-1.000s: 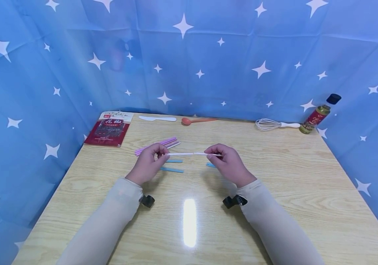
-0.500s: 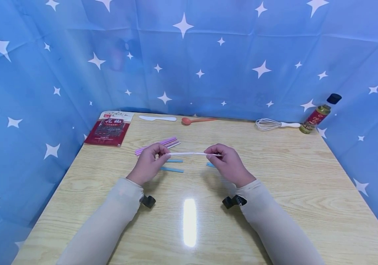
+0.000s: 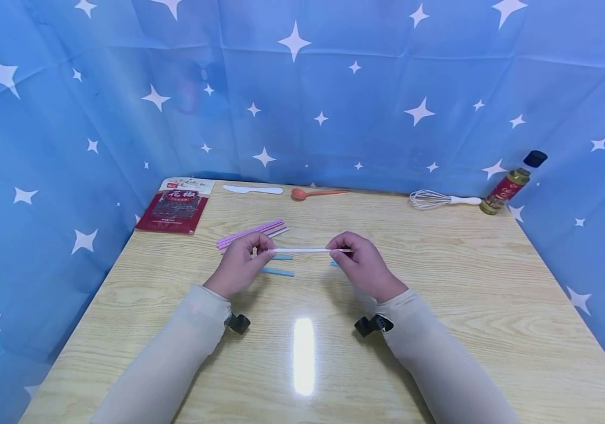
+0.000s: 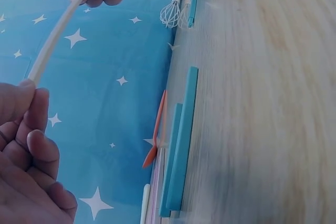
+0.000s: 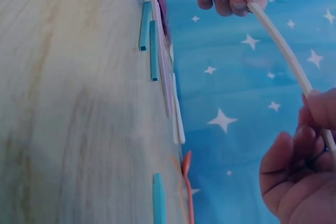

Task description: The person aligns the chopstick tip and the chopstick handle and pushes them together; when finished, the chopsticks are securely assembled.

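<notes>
A slender white stick (image 3: 302,251) is held level above the table between the two hands. My left hand (image 3: 244,259) pinches one end between thumb and forefinger, and my right hand (image 3: 358,259) pinches it near the other end. Both wrist views show the white stick (image 4: 55,40) slightly curved, without a visible gap. Below the hands lie blue sticks (image 3: 278,272), partly hidden by the left hand, and another blue piece (image 3: 334,264) peeks out by the right. Pink sticks (image 3: 249,232) lie just beyond the left hand.
Along the table's back edge are a red spice packet (image 3: 175,206), a white knife (image 3: 253,189), an orange spoon (image 3: 315,193) and a whisk (image 3: 442,199). A dark-capped bottle (image 3: 505,189) stands at the back right. A blue starry curtain (image 3: 334,82) surrounds the table.
A break or joint showed mid-stick earlier; now the white stick looks continuous and straight in the head view. The hands have come slightly closer together and a little nearer the body.
</notes>
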`<action>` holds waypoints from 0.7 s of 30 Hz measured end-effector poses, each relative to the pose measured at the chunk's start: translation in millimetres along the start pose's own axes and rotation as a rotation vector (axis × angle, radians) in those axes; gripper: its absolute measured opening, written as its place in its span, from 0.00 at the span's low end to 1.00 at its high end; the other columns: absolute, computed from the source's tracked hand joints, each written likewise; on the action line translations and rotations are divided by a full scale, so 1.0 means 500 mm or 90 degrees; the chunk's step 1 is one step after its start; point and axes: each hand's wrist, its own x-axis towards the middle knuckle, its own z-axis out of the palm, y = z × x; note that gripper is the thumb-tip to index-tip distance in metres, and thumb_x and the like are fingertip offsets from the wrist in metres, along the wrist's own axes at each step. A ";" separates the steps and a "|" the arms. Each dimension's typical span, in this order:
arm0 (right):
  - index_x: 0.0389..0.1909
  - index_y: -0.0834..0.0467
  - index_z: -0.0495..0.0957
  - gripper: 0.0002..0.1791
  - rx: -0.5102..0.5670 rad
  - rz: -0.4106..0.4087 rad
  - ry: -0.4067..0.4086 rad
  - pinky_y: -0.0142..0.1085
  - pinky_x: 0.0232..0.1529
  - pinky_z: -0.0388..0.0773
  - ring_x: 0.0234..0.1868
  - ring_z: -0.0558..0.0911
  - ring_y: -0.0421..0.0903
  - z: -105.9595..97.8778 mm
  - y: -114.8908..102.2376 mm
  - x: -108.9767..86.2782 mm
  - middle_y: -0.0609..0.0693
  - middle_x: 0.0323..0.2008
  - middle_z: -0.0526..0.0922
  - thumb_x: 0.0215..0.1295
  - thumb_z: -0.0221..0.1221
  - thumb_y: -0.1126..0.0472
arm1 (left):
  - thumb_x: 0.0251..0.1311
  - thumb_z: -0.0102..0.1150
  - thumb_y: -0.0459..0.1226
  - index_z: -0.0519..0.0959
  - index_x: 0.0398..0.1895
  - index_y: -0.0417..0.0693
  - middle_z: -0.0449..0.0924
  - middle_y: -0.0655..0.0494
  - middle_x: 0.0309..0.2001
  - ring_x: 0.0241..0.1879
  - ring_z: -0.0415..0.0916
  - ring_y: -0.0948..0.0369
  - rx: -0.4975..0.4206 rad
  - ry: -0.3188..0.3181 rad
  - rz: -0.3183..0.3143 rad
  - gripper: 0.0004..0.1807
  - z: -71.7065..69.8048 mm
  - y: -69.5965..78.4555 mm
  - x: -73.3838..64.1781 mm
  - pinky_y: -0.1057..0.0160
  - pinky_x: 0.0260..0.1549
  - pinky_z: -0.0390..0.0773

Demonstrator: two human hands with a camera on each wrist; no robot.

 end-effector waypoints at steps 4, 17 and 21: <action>0.49 0.69 0.80 0.08 0.012 0.004 -0.006 0.32 0.39 0.79 0.39 0.80 0.55 0.003 0.003 0.000 0.59 0.41 0.81 0.79 0.57 0.67 | 0.74 0.62 0.33 0.81 0.40 0.46 0.76 0.54 0.35 0.39 0.70 0.54 0.002 0.000 0.002 0.02 0.002 0.000 -0.001 0.59 0.41 0.69; 0.52 0.62 0.84 0.11 -0.033 0.064 0.044 0.35 0.34 0.76 0.35 0.77 0.50 -0.008 0.017 0.010 0.53 0.40 0.82 0.78 0.60 0.60 | 0.73 0.63 0.34 0.82 0.43 0.43 0.80 0.51 0.39 0.40 0.73 0.53 0.020 0.021 -0.015 0.03 -0.022 -0.020 0.009 0.59 0.39 0.72; 0.53 0.64 0.84 0.13 -0.037 0.068 0.093 0.35 0.36 0.75 0.37 0.76 0.51 -0.020 0.033 0.013 0.54 0.39 0.81 0.79 0.60 0.59 | 0.73 0.62 0.32 0.82 0.44 0.40 0.80 0.49 0.40 0.40 0.73 0.53 0.028 0.036 -0.028 0.04 -0.045 -0.039 0.016 0.62 0.39 0.74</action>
